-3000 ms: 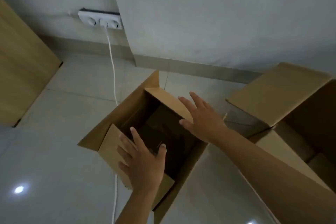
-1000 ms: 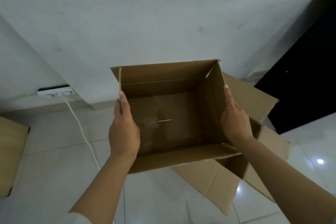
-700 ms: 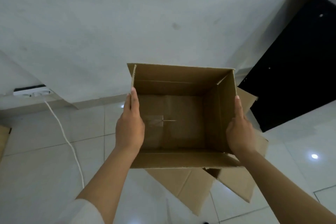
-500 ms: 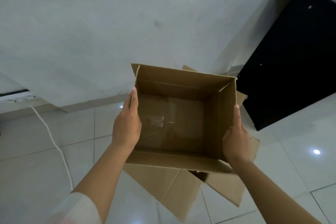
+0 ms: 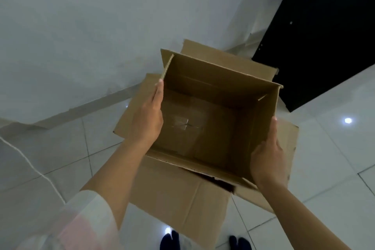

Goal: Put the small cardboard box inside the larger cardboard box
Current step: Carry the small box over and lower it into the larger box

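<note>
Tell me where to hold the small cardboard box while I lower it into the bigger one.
Hold the small cardboard box by its two opposite side walls, as now: left hand flat on the left wall, right hand on the right. Its mouth faces up and its flaps stand open, so the sides are clear. The larger cardboard box lies directly beneath.

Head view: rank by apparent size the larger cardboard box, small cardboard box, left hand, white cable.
1. larger cardboard box, flaps spread on the floor
2. small cardboard box, held nearer the camera, so looks bigger than it is
3. left hand
4. white cable, thin and partly cut off
</note>
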`<state>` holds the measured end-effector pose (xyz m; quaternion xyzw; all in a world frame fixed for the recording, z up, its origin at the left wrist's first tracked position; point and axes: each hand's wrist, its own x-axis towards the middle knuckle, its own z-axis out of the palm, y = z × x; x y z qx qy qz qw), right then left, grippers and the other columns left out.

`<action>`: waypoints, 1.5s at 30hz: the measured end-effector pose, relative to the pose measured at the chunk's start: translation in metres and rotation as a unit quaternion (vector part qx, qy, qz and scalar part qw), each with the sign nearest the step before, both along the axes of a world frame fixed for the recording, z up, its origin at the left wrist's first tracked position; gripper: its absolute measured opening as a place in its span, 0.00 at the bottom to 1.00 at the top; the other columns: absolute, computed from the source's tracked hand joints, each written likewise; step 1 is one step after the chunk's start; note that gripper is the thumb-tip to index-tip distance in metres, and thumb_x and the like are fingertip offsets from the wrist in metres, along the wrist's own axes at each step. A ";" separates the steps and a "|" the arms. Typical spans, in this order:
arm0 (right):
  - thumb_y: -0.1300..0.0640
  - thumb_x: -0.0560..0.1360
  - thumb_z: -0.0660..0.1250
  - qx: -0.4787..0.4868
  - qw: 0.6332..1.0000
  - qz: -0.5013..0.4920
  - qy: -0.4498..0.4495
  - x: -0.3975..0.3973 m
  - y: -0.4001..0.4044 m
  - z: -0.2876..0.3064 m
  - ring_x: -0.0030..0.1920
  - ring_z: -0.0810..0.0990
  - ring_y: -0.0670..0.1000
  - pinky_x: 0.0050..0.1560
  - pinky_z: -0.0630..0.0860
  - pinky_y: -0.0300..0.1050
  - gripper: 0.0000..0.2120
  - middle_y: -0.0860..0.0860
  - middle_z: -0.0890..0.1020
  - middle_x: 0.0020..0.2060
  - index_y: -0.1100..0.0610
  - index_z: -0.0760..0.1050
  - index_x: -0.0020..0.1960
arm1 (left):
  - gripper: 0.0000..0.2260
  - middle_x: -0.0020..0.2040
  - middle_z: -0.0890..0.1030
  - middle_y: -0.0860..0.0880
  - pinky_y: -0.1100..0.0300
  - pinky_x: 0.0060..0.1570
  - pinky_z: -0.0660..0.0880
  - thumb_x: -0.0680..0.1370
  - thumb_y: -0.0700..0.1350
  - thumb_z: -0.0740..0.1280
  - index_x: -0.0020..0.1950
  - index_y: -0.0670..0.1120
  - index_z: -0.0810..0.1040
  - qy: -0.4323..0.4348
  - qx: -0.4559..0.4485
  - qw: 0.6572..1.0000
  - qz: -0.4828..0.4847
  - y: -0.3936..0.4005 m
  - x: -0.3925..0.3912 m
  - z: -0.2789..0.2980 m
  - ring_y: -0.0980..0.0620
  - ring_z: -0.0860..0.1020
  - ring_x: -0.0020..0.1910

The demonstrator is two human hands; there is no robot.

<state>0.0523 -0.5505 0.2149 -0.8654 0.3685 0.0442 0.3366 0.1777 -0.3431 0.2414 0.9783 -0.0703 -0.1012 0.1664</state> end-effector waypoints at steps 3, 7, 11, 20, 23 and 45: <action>0.64 0.79 0.49 0.002 1.000 -0.018 0.020 -0.004 -0.002 -0.016 0.33 0.71 0.48 0.27 0.62 0.39 0.31 0.59 0.77 0.49 0.45 0.39 0.74 | 0.31 0.71 0.67 0.43 0.65 0.26 0.64 0.78 0.34 0.56 0.75 0.52 0.43 0.020 0.014 1.000 -0.015 -0.002 0.003 -0.021 0.55 0.66 0.29; 0.63 0.79 0.49 0.009 0.999 -0.012 0.046 -0.009 0.002 -0.048 0.36 0.75 0.51 0.29 0.66 0.40 0.31 0.57 0.76 0.55 0.45 0.38 0.74 | 0.33 0.76 0.58 0.50 0.67 0.25 0.61 0.77 0.33 0.56 0.75 0.52 0.42 0.045 0.008 0.998 -0.053 -0.005 0.006 -0.056 0.56 0.66 0.27; 0.63 0.79 0.51 0.007 0.998 -0.011 0.057 -0.011 0.008 -0.088 0.36 0.74 0.52 0.30 0.67 0.41 0.31 0.58 0.77 0.52 0.48 0.39 0.74 | 0.35 0.77 0.53 0.53 0.67 0.29 0.67 0.76 0.30 0.56 0.75 0.52 0.44 0.065 0.014 0.995 -0.074 -0.004 0.013 -0.094 0.54 0.73 0.32; 0.65 0.77 0.56 -0.022 0.995 0.029 0.088 -0.011 0.006 -0.156 0.46 0.75 0.54 0.43 0.73 0.46 0.33 0.57 0.76 0.55 0.52 0.44 0.75 | 0.38 0.78 0.51 0.48 0.55 0.45 0.80 0.74 0.28 0.59 0.75 0.50 0.42 0.087 0.129 0.985 -0.077 0.003 0.011 -0.174 0.49 0.80 0.40; 0.65 0.76 0.58 -0.036 0.994 0.041 0.093 -0.009 0.009 -0.168 0.61 0.70 0.57 0.57 0.71 0.49 0.31 0.57 0.67 0.67 0.55 0.49 0.75 | 0.37 0.77 0.53 0.48 0.56 0.47 0.79 0.74 0.28 0.58 0.75 0.50 0.44 0.094 0.133 0.983 -0.083 0.002 0.005 -0.192 0.49 0.79 0.43; 0.53 0.79 0.49 -0.058 0.992 -0.035 0.105 -0.008 0.016 -0.188 0.75 0.40 0.60 0.72 0.43 0.61 0.29 0.57 0.39 0.75 0.52 0.38 0.74 | 0.40 0.76 0.34 0.46 0.30 0.68 0.48 0.64 0.72 0.46 0.72 0.61 0.35 0.186 0.130 0.972 0.061 0.057 0.020 -0.205 0.35 0.39 0.74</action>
